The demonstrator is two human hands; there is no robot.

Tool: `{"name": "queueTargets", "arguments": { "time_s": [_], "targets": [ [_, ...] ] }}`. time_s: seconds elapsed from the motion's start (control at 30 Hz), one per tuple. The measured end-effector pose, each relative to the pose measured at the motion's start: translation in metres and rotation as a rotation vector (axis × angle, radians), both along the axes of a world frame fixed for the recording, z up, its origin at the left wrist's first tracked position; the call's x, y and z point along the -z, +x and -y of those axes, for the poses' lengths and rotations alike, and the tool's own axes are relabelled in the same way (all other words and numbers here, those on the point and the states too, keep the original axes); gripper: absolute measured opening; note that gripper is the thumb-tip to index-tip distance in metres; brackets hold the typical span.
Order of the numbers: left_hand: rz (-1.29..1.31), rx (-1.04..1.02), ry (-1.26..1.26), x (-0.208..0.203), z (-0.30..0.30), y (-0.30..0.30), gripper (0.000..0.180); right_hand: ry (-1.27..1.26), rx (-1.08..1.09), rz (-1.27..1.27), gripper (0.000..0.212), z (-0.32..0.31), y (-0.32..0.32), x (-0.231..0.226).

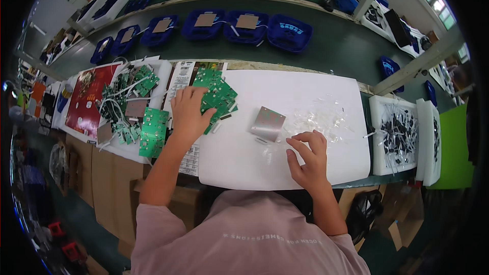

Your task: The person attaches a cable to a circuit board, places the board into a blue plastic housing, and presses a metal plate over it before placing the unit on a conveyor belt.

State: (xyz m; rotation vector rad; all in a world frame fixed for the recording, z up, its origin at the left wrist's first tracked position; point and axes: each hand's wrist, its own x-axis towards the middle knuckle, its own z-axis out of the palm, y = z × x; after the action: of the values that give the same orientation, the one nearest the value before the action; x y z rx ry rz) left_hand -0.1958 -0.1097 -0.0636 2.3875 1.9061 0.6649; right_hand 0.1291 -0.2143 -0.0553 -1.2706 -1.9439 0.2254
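My left hand (188, 114) reaches over the left edge of a pile of green circuit boards (218, 91). Its thumb stands apart from its fingers, which are at the boards' edge; I see nothing held. Over a white sheet (234, 165), my right hand (308, 160) hovers with thumb and fingers apart and nothing visible between them. Up and to its left lies a squarish silvery metal plate (268, 124) with small marks. Small clear plastic pieces (323, 121) are scattered just beyond the right hand. Short white pieces (216, 126) lie beside the boards.
A tray at left holds wired circuit boards (127, 91); another green board (153, 131) lies near it. A white foam box (377, 137) of small black-and-white parts stands right. Several blue plastic shells (289, 33) line the conveyor behind, some holding brown plates. A metal post (423, 58) rises at right.
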Motion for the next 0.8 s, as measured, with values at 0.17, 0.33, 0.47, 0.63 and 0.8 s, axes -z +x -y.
{"name": "queueTargets", "arguments": {
  "time_s": [0.17,0.33,0.47,0.63,0.8],
  "targets": [
    [0.132,-0.121,-0.228,-0.017,0.011,0.028,0.046,-0.013,0.110,-0.075,0.031,0.015,0.021,0.007],
    [-0.234,-0.048,0.383,-0.014,0.005,0.019,0.036,0.019,0.326,-0.067,0.029,0.020,0.083,0.016],
    [0.173,0.012,-0.083,-0.008,0.019,0.063,0.036,0.063,0.543,0.547,0.027,-0.001,0.174,-0.006],
    [0.029,0.132,-0.142,0.000,0.041,0.148,0.056,-0.073,0.417,0.714,0.010,-0.018,0.227,-0.005],
    [-0.062,0.088,-0.194,0.014,0.028,0.118,0.050,0.092,0.292,0.033,0.009,-0.031,0.206,-0.032]
  ]
}}
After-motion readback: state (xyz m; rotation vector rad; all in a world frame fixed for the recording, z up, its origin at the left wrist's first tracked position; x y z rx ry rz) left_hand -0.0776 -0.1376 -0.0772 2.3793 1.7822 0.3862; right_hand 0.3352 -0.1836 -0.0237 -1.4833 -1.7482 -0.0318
